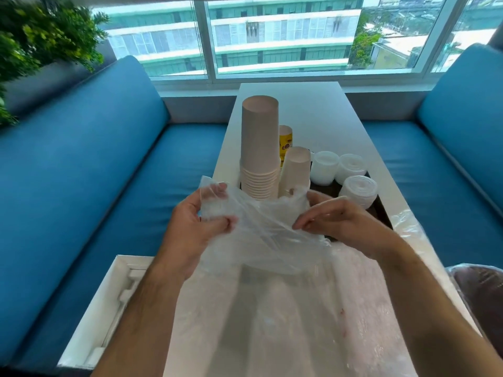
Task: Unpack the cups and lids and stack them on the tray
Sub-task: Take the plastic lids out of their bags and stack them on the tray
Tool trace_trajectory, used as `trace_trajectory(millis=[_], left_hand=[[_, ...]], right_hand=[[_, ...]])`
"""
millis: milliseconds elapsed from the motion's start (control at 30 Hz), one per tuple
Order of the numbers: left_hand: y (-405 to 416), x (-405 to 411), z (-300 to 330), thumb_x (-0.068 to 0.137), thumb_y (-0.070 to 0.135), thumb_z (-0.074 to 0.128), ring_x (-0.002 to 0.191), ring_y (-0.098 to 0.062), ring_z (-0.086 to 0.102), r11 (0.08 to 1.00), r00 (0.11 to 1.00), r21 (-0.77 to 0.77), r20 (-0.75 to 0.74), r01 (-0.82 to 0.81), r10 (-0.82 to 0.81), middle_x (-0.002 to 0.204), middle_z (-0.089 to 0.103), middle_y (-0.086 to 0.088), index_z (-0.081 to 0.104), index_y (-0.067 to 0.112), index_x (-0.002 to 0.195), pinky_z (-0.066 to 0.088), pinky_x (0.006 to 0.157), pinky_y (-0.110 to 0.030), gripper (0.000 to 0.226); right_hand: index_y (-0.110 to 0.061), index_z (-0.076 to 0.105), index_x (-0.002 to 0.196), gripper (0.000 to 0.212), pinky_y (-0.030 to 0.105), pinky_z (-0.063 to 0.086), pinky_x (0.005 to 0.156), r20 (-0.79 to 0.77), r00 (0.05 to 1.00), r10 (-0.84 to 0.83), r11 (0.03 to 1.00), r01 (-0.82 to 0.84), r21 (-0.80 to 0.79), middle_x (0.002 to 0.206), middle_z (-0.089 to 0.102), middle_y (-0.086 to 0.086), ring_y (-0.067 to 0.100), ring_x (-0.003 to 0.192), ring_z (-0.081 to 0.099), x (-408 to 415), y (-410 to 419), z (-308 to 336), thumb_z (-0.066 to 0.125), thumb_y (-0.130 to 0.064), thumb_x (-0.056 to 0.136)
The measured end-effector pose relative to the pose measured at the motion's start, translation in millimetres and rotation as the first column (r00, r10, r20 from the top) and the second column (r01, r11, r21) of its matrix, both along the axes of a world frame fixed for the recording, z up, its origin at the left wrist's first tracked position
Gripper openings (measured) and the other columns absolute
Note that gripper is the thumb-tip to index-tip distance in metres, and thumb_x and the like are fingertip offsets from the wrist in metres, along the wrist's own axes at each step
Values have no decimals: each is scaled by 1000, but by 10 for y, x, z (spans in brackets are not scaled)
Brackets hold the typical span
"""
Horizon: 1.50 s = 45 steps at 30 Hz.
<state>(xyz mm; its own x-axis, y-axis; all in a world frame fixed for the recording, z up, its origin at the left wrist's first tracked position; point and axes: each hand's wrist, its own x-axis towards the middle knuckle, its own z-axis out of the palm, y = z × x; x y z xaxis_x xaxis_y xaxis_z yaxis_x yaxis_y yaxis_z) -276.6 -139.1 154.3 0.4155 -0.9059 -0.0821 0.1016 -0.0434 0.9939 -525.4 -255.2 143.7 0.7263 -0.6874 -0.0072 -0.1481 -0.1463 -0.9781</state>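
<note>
Both hands pinch a clear plastic bag (261, 232) above the surface (313, 110): left hand (196, 224) and right hand (337, 221) each clenched on film. Beyond the grip, stacked cups (260, 148) and lids (358, 190) fill the tray (381, 210).
</note>
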Motion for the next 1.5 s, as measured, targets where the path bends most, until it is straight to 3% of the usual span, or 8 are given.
trace_trajectory(millis=[133, 300, 667, 867, 967, 1100, 1233, 1500], left_hand=[[53, 135, 1, 75, -16, 74, 90, -24, 67, 1000, 1000, 16, -10, 7, -7, 109, 69, 0, 72, 20, 108, 56, 93, -49, 49], [188, 391, -29, 73, -4, 81, 96, -31, 74, 994, 999, 106, 30, -41, 38, 113, 74, -3, 75, 24, 109, 60, 86, -50, 46], [333, 639, -5, 71, -21, 74, 105, -28, 72, 984, 976, 63, 132, 166, -173, 116, 69, 16, 50, 35, 141, 62, 75, -43, 92], [283, 573, -81, 66, 8, 85, 101, -26, 72, 988, 990, -59, 27, 140, -138, 127, 68, 0, 33, 55, 126, 61, 81, -42, 92], [254, 492, -129, 77, -6, 73, 89, -24, 73, 985, 986, -89, 95, 146, -138, 118, 72, 1, 51, 55, 120, 62, 75, -37, 78], [251, 598, -117, 68, 19, 83, 102, -22, 69, 986, 984, -90, 120, 142, -131, 117, 73, 5, 79, 35, 99, 60, 81, -30, 36], [253, 685, -61, 50, 25, 97, 105, -14, 68, 959, 983, -215, 4, 183, -186, 126, 66, 6, 72, 32, 118, 60, 83, -31, 73], [237, 572, -109, 54, 15, 92, 86, -19, 74, 946, 946, -79, -63, 313, -318, 98, 74, -16, 74, 31, 118, 61, 69, -27, 68]], right_hand=[[-16, 81, 98, 21, 43, 54, 100, 79, 992, -102, 991, 94, 98, 111, 75, 5, 19, 106, 68, 244, -26, -185, 72, -2, 85], [-13, 69, 125, 47, 44, 58, 93, 287, 920, -267, 925, 161, 345, 120, 71, 14, 32, 108, 69, 248, -76, -227, 71, -2, 78], [-41, 34, 153, 105, 44, 60, 87, 222, 972, -80, 974, 28, 225, 133, 58, -29, 31, 116, 66, 139, -43, -102, 72, 15, 72], [-41, 26, 153, 111, 32, 59, 84, 187, 982, -9, 983, -26, 184, 126, 53, -44, 6, 119, 63, 92, -47, -21, 71, 13, 68], [-42, 22, 154, 115, 30, 59, 84, 145, 989, 8, 983, -35, 181, 124, 51, -47, 0, 121, 60, 74, -68, -15, 72, 15, 68], [-49, 8, 155, 128, 20, 55, 86, 4, 993, 121, 982, -121, 145, 135, 23, -49, -16, 117, 54, -43, -119, 24, 74, 21, 70], [-48, 6, 155, 131, 18, 53, 88, 13, 988, 153, 977, -153, 149, 136, 19, -51, -15, 119, 54, -137, -134, 67, 76, 15, 64], [-53, 12, 154, 119, 37, 58, 92, 98, 993, 59, 977, -78, 198, 147, 21, -42, 6, 131, 54, -128, -132, 76, 73, 5, 70]])
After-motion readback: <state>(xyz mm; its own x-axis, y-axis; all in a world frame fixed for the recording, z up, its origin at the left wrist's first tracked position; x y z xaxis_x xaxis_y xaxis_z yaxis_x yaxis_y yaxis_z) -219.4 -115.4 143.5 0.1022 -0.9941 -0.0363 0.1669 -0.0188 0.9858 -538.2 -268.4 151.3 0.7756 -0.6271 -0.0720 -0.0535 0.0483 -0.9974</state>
